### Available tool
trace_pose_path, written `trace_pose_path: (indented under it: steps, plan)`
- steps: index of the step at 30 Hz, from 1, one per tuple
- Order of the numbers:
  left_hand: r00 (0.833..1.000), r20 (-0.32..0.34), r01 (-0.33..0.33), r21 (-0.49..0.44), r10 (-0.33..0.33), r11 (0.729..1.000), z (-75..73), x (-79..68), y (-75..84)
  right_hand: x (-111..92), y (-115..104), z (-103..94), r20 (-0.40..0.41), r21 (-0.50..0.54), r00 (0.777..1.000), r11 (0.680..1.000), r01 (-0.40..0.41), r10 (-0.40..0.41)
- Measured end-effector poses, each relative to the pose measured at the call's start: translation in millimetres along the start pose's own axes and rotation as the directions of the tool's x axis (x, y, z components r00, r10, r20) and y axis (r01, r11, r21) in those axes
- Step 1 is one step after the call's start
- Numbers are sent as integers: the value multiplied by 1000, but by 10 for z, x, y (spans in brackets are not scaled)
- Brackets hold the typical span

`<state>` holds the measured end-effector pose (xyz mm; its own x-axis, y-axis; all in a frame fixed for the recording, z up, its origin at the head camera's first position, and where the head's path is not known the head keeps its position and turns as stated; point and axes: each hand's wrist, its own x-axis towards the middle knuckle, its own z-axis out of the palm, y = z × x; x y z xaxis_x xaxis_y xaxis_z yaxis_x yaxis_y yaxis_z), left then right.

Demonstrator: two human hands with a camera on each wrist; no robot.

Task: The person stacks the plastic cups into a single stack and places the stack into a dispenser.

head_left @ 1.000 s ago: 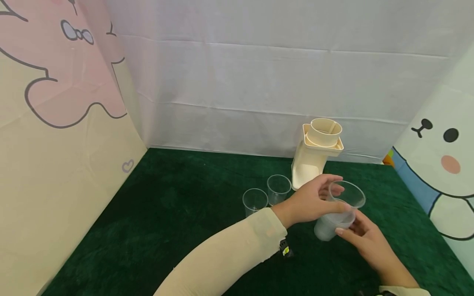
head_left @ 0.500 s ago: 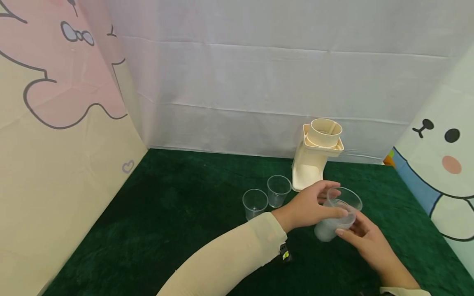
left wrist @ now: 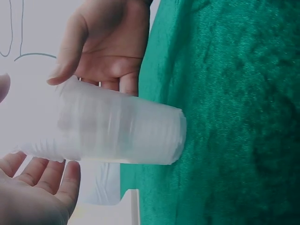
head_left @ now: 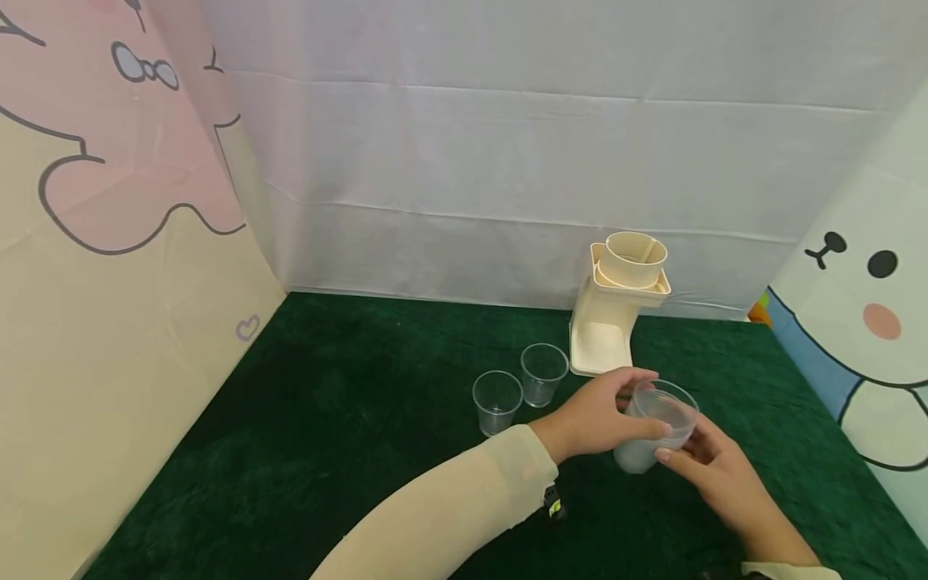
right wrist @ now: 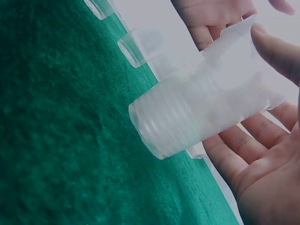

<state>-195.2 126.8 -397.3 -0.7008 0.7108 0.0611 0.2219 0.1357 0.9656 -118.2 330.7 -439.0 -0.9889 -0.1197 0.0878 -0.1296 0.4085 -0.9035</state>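
Note:
Both hands meet at a stack of clear plastic cups (head_left: pixel 636 457) over the right part of the table. My left hand (head_left: pixel 596 416) grips the uppermost plastic cup (head_left: pixel 685 396) near its rim, thumb on the near side and fingers on the far side. That cup sits mostly down inside the stack. From the right, my right hand (head_left: pixel 734 493) holds the stack around its upper part, thumb in front. In the right wrist view, the nested ridges of the stack (right wrist: pixel 171 117) show, its base close over the green cloth. Frosted walls fill the left wrist view's stack (left wrist: pixel 126 129).
Two single clear cups, a nearer one (head_left: pixel 497 403) and a farther one (head_left: pixel 544 374), stand left of the hands. Behind them is a cream cup-holder-like stand (head_left: pixel 603 342) with a round top. Green cloth (head_left: pixel 326 419) covers the table, with fabric walls around it.
My left hand has moved down and slightly left, lowering the uppermost plastic cup deeper into the stack. My right hand and the stack have stayed almost still.

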Motion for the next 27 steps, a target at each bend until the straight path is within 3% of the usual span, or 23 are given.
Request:
trace_pose_path:
  steps: [15, 27]
  plan:
    - [1000, 13, 14, 24, -14, 1000, 25, -13, -118, 19, -25, 2, 0, -17, 1000, 1000, -16, 16]
    - [999, -22, -25, 56, 27, 998, -65, -43, -29, 22, -31, 27, -10, -10, 1000, 1000, -20, 20]
